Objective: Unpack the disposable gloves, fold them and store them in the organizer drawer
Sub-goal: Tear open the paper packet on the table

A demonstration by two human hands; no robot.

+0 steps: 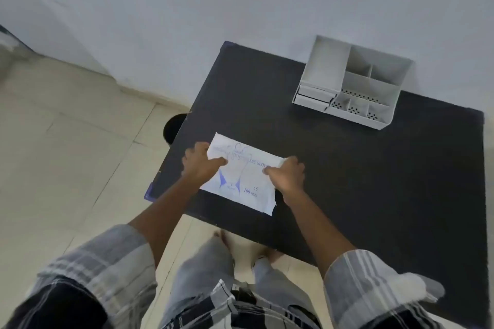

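Observation:
A flat white pack of disposable gloves [246, 184] with blue print lies near the front left corner of the black table [374, 168]. My left hand [200, 165] grips the pack's left edge, thumb on top. My right hand [287, 173] grips its right edge. A white desk organizer [355, 83] with several open compartments stands at the table's back right. Its small drawer [315, 92] sits low on the left side and looks closed.
The table stands against a pale wall. Beige floor tiles spread to the left, with a dark round object [173, 128] beside the table's left edge. My legs and bare feet are below the front edge.

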